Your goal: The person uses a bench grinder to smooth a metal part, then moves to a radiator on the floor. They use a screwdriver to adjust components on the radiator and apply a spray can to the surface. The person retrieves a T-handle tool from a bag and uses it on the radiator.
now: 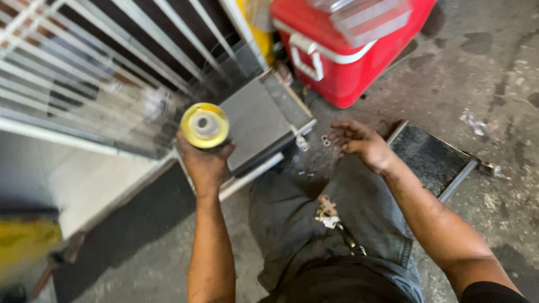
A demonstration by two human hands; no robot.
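One yellow can (205, 125) stands upright in the clenched left hand (205, 163), its round top facing the camera. Two small metal rings (325, 139) lie on the floor just beside the right hand (362, 146), whose fingers hang loosely curled, holding nothing. Two finned radiator cores flank them: grey (255, 120), black (429, 157).

The left hand (206, 163) holds up a yellow can (205, 125); the right hand (362, 144) reaches, fingers spread, toward small washers (325, 139) on the concrete floor (483, 73).

Upright yellow can (205, 125), raised, top toward camera
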